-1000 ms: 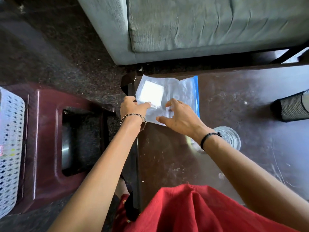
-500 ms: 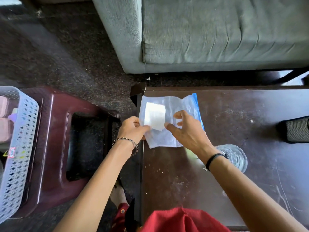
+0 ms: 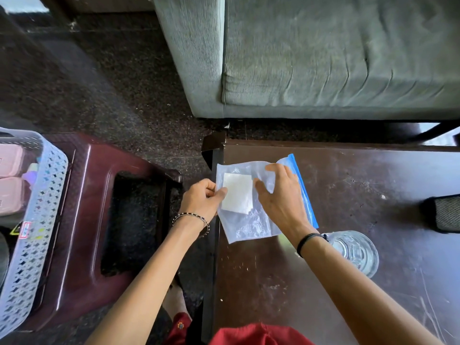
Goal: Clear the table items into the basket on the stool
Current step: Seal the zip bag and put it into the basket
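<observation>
Now my right hand (image 3: pixel 281 197) spreads flat, steadying the bag (image 3: pixel 249 227) at centre frame; left hand (image 3: pixel 201 197) pinches its edge to lift it.

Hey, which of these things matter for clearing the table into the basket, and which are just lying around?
Part of the job:
plastic bag, pinched by the left hand, right hand resting on it
glass
black mesh holder
table
basket
stool

Just there:
sofa
pink boxes already in the basket
</observation>
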